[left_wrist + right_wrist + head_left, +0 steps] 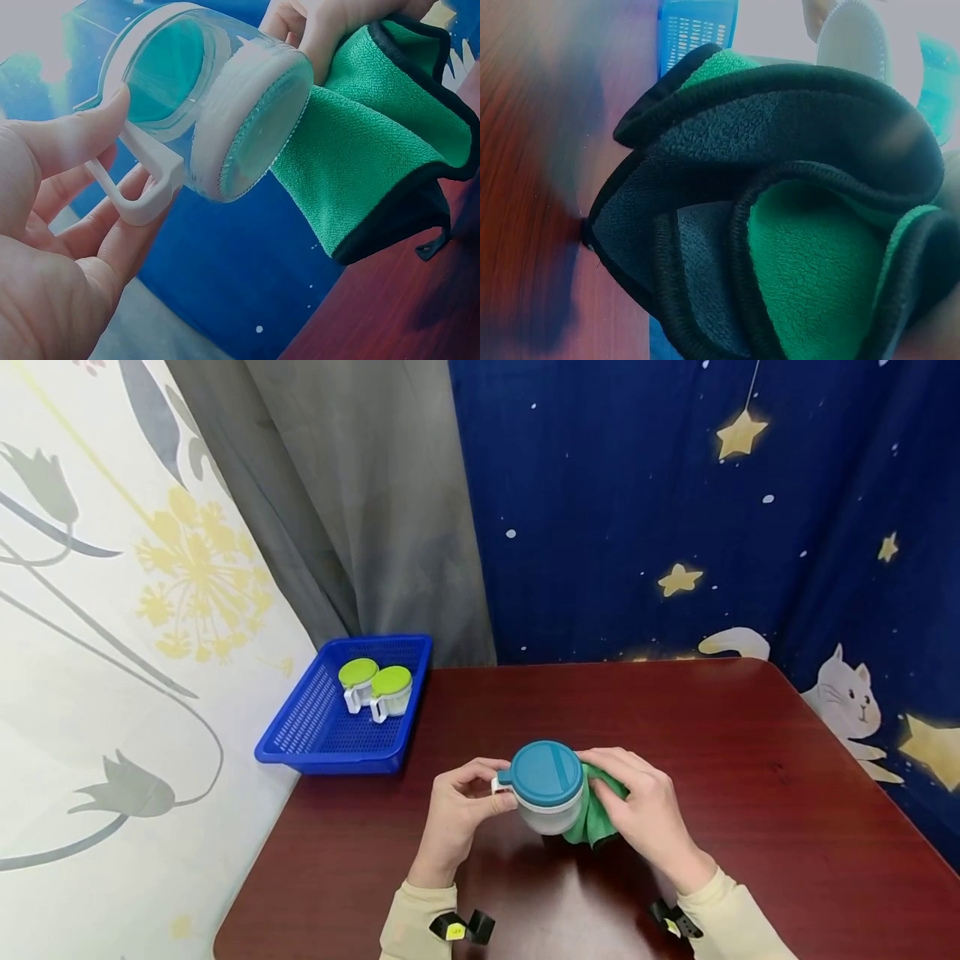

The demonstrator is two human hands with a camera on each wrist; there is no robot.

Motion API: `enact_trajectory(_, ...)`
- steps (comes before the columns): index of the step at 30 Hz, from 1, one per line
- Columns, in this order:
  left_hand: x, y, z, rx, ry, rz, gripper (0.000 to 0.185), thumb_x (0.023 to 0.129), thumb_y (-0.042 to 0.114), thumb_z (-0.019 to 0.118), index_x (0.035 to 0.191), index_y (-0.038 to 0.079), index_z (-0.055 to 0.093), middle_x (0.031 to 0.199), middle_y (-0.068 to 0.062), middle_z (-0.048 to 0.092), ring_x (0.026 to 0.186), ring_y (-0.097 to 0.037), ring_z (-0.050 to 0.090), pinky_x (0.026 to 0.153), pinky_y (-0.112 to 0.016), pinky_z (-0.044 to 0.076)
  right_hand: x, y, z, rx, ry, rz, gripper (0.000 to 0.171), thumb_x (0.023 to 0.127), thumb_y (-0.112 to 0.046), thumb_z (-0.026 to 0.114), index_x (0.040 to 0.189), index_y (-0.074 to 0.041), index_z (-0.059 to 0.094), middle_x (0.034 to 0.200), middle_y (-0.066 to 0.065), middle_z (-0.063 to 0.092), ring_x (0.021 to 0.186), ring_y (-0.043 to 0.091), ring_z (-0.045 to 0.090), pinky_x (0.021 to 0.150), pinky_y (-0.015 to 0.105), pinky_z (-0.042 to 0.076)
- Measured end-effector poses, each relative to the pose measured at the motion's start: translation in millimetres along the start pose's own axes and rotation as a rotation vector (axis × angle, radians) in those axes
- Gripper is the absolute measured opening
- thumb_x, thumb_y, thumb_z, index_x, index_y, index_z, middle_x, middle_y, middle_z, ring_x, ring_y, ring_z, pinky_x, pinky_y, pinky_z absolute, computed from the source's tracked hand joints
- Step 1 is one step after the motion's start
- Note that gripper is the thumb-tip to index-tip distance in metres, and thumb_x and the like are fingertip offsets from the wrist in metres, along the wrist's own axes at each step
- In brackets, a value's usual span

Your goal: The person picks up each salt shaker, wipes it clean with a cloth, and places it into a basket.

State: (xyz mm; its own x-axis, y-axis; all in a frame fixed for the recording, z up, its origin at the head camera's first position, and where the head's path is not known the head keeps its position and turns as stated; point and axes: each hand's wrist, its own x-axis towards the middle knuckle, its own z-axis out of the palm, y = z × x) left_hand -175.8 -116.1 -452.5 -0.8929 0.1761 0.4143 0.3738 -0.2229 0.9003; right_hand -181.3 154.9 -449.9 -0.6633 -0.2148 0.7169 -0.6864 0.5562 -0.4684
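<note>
A clear glass jar (pixel 217 112) with a teal lid (pixel 547 773) and a white handle (pixel 150 180) is held above the table. My left hand (pixel 461 810) pinches the handle, thumb near the lid's edge. On the jar's other side my right hand (pixel 641 802) grips a green cloth (pixel 592 810) with dark edging, pressed against the jar's side. In the left wrist view the jar tilts, its base turned toward the camera, and the cloth (pixel 375 142) hangs in folds. The right wrist view shows mostly the cloth's grey and green folds (pixel 810 262), hiding most of the right hand.
A blue plastic basket (pixel 300 758) stands at the table's left back. Inside it are two smaller jars (pixel 392 693) with lime-green lids. The dark red table (pixel 735 735) stretches right of the hands. A grey curtain and a blue starry curtain hang behind.
</note>
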Motion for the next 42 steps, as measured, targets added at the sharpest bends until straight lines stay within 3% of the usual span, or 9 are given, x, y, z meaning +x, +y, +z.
enact_trajectory(8,-5.4,-4.2,2.3,0.005,-0.014,-0.022,0.022,0.078,0.000,0.084,0.095,-0.007,0.072,0.112,-0.023,0.067,0.094,-0.036,0.069,0.073,-0.038,0.059,-1.0,-2.1,-0.9,0.068,0.012,0.000,0.051,0.084,0.003,0.076,0.124,-0.028,0.071,0.120,-0.009,0.068,0.111,0.012,0.063,0.093,0.015,0.045)
enact_trajectory(18,-3.3,-4.7,4.2,-0.002,-0.026,-0.019,0.021,0.077,0.000,0.084,0.091,-0.007,0.070,0.112,-0.023,0.067,0.094,-0.035,0.069,0.074,-0.040,0.060,18.9,-12.9,-16.3,0.093,0.038,-0.032,0.048,0.084,0.006,0.076,0.124,-0.020,0.072,0.122,-0.004,0.068,0.111,0.015,0.063,0.093,0.015,0.046)
enact_trajectory(25,-1.9,-6.6,5.4,-0.009,-0.033,-0.015,0.020,0.077,-0.001,0.084,0.089,-0.006,0.069,0.112,-0.023,0.067,0.092,-0.035,0.070,0.074,-0.040,0.060,37.6,-34.8,-28.7,0.112,0.077,-0.083,0.047,0.081,0.012,0.074,0.121,-0.014,0.073,0.119,0.003,0.069,0.110,0.020,0.064,0.095,0.017,0.046)
enact_trajectory(32,-1.3,-6.0,6.1,-0.006,-0.040,-0.007,0.022,0.077,0.000,0.085,0.094,-0.006,0.071,0.111,-0.022,0.067,0.093,-0.036,0.070,0.075,-0.040,0.060,42.4,-55.4,-34.5,0.145,0.053,-0.077,0.047,0.079,0.019,0.071,0.118,-0.008,0.073,0.116,0.009,0.070,0.107,0.026,0.065,0.094,0.016,0.046)
enact_trajectory(36,-0.9,-6.2,6.5,0.001,-0.043,0.007,0.022,0.077,-0.001,0.085,0.095,-0.006,0.072,0.111,-0.022,0.067,0.092,-0.036,0.070,0.074,-0.039,0.060,38.8,-47.2,-30.2,0.144,0.046,-0.067,0.047,0.081,0.017,0.072,0.119,-0.010,0.073,0.118,0.008,0.069,0.109,0.024,0.064,0.095,0.017,0.046)
enact_trajectory(42,-1.8,-6.0,6.2,-0.003,-0.040,0.000,0.023,0.076,-0.002,0.085,0.095,-0.005,0.072,0.112,-0.022,0.067,0.092,-0.035,0.070,0.075,-0.038,0.060,25.4,-16.4,-15.3,0.116,0.011,-0.039,0.050,0.084,0.010,0.074,0.123,-0.020,0.072,0.122,-0.003,0.068,0.112,0.015,0.063,0.095,0.017,0.046)
